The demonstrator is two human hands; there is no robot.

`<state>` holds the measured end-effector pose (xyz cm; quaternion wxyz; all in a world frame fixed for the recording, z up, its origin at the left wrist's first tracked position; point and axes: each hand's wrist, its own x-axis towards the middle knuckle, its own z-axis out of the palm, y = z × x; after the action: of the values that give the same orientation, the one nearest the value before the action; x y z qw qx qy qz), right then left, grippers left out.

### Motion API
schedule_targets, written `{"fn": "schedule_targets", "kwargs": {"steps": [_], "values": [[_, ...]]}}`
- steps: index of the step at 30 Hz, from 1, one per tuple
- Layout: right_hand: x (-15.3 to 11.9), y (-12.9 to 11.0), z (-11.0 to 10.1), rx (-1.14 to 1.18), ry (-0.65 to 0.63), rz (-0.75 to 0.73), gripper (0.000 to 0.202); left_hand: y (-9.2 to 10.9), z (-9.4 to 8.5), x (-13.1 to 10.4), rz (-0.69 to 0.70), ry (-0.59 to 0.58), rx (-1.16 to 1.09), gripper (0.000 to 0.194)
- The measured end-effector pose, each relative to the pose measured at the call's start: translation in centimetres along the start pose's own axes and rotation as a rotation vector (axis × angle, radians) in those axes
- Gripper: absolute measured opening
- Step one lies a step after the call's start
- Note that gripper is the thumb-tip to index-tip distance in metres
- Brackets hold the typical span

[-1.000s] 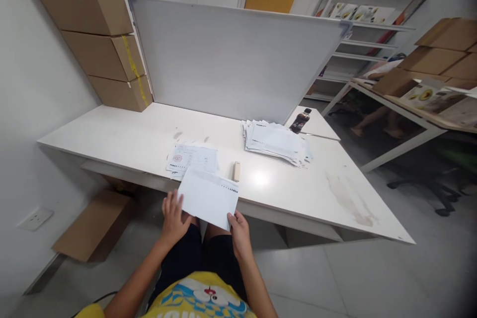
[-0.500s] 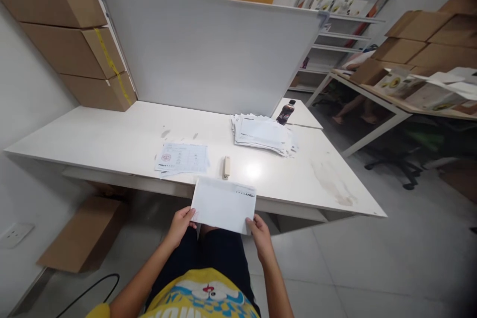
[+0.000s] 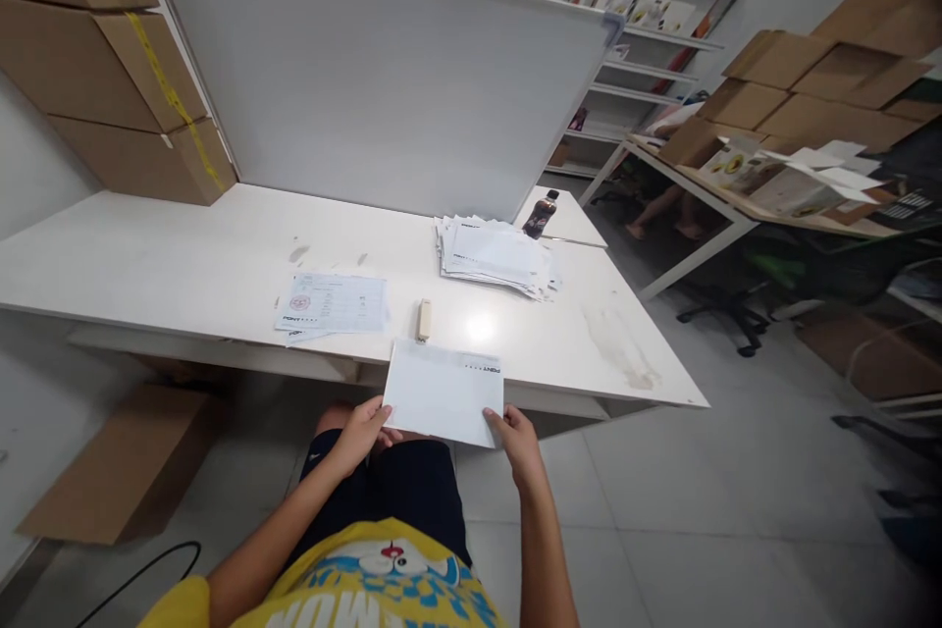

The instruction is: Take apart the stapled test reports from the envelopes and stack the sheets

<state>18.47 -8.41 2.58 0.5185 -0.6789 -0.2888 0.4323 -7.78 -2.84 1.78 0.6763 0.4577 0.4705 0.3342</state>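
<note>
"How are the fingers of the left hand [image 3: 368, 429] set?"

"Nearly closed. The thumb lies on top, the rest underneath, pinching the near left corner of a white sheet [image 3: 444, 394]."

"And the right hand [image 3: 516, 437]?"

"Much the same: thumb on top by the near right corner, the other fingers partly hidden, the grip narrow."

"So where exactly is the sheet?"

"Held out between both hands. Its far edge overlaps the front of the counter [image 3: 559, 334] from here; I can't tell whether they touch. Dark lettering [image 3: 484, 370] runs near its far right corner."

"Make the sheet the clock's centre, twelve straight ahead. What's nearest?"

"A small beige object [image 3: 425, 318], just short of twelve, close to the far edge."

"Then?"

"At ten, a few printed papers [image 3: 339, 304], the top one bearing a round red stamp [image 3: 300, 302]. Between twelve and one, a thicker, uneven pile of papers [image 3: 490, 253]. At one, a dark bottle [image 3: 541, 216] right beside that pile."

"Farther out?"

"A whiteboard [image 3: 383, 78] across the back, around twelve; stacked cardboard boxes [image 3: 110, 69] at ten; and toward two, another table [image 3: 683, 181] carrying more cartons [image 3: 780, 115]."
</note>
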Motion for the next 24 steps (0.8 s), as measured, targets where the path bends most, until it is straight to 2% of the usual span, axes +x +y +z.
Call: {"fn": "schedule_targets", "kwargs": {"steps": [4, 10, 12, 15, 18, 20, 22, 24], "values": [[0.1, -0.6, -1.1, 0.009, -0.01, -0.003, 0.041, 0.6, 0.9, -0.2, -0.048, -0.066, -0.08, 0.048], [1.5, 0.1, -2.3, -0.075, 0.037, -0.03, 0.043, 1.5, 2.4, 0.3, -0.08, -0.123, -0.109, 0.041], [2.0, 0.2, -2.4, -0.18, 0.081, -0.059, 0.042, 1.6, 2.9, 0.7, -0.097, -0.131, -0.062, 0.04], [2.2, -0.5, -2.4, -0.461, 0.185, -0.122, 0.042, 1.6, 3.5, 1.1, -0.096, -0.13, 0.049, 0.035], [1.8, -1.9, -1.9, -0.696, 0.402, -0.342, 0.041, 1.4, 4.1, 1.4, -0.043, -0.115, 0.081, 0.033], [1.5, -3.1, -1.1, -0.712, 0.479, -0.546, 0.036, 1.3, 4.3, 1.6, -0.016, -0.114, 0.068, 0.034], [1.4, -4.5, 0.3, -0.662, 0.397, -0.707, 0.036, 1.4, 4.5, 1.7, -0.003, -0.115, 0.054, 0.035], [1.7, -5.7, 2.4, -0.646, 0.215, -0.819, 0.046, 1.5, 4.6, 1.8, 0.007, -0.116, 0.04, 0.034]]}}
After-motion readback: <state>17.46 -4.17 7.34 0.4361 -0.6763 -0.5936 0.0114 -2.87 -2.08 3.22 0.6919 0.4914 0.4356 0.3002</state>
